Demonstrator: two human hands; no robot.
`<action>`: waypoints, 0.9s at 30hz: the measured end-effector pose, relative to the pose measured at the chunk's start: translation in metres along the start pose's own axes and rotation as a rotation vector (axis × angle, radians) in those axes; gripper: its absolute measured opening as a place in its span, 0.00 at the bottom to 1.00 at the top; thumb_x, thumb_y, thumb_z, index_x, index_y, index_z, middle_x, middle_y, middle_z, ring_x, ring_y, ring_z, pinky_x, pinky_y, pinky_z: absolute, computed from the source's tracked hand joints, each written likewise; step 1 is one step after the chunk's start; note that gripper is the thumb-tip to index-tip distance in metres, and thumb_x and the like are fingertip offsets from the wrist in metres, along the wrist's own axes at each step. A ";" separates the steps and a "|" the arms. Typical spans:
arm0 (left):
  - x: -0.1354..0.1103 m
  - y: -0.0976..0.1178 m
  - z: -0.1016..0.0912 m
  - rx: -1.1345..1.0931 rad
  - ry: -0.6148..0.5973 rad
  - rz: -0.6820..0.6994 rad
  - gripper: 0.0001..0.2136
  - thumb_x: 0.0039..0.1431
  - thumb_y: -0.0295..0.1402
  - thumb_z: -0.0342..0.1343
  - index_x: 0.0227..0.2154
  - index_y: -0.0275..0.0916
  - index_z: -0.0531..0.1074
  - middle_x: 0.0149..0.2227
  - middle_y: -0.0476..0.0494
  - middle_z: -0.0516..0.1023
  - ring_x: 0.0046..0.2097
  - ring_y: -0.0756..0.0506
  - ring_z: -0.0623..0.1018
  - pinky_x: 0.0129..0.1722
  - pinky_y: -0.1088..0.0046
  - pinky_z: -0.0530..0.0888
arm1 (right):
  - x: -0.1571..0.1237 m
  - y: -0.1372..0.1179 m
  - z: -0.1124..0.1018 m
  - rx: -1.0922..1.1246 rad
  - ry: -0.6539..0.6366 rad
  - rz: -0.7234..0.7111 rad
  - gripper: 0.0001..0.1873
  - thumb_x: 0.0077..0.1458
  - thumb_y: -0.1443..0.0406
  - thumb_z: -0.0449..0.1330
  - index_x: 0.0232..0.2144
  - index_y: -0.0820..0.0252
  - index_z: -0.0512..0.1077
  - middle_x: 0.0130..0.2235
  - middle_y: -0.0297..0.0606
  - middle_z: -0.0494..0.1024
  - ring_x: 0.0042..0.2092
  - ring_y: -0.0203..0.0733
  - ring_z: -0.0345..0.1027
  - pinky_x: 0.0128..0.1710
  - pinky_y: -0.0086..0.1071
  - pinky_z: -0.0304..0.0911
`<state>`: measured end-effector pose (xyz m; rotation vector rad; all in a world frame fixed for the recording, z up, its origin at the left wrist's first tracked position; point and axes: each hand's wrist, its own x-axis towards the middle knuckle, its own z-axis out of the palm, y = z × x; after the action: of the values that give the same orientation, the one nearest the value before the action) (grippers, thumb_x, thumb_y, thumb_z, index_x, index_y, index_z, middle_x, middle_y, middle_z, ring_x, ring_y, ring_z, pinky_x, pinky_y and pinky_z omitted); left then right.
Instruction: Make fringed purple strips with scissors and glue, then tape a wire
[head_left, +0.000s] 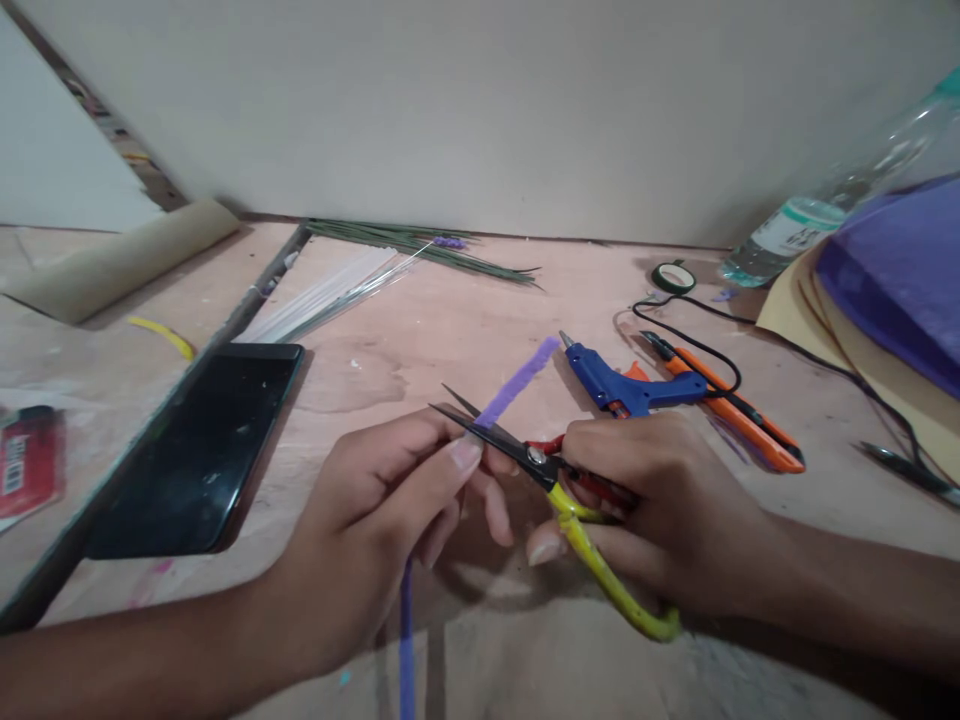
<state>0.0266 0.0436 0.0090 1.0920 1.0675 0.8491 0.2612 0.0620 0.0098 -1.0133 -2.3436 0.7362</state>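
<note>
Tabletop (442,335) pale pinkish, wall (480,110) behind; left hand (382,500) pinches purple strip (517,384), right hand (667,490) grips scissors (550,470).

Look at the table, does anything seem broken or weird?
Yes, the scissors in the right hand look mismatched: one handle is yellow, the other shows red. A curved yellow scrap lies apart near the phone; I can't tell whether it broke off something.
</note>
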 end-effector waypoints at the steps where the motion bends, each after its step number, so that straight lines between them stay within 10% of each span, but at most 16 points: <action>1: 0.000 -0.001 -0.001 -0.014 -0.003 -0.004 0.13 0.69 0.39 0.60 0.30 0.38 0.79 0.25 0.46 0.83 0.22 0.52 0.68 0.21 0.77 0.62 | 0.000 0.000 0.000 0.001 -0.001 0.001 0.31 0.67 0.50 0.68 0.24 0.55 0.56 0.23 0.25 0.59 0.24 0.32 0.48 0.26 0.31 0.45; 27: 0.001 0.002 0.002 0.045 -0.007 0.042 0.11 0.67 0.38 0.59 0.32 0.39 0.82 0.23 0.45 0.85 0.18 0.52 0.64 0.16 0.79 0.58 | -0.003 -0.002 0.001 0.072 -0.004 -0.004 0.32 0.69 0.46 0.66 0.24 0.57 0.58 0.23 0.25 0.61 0.24 0.30 0.51 0.25 0.29 0.47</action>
<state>0.0291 0.0447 0.0105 1.1571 1.0658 0.8576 0.2612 0.0581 0.0096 -0.9766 -2.3043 0.8156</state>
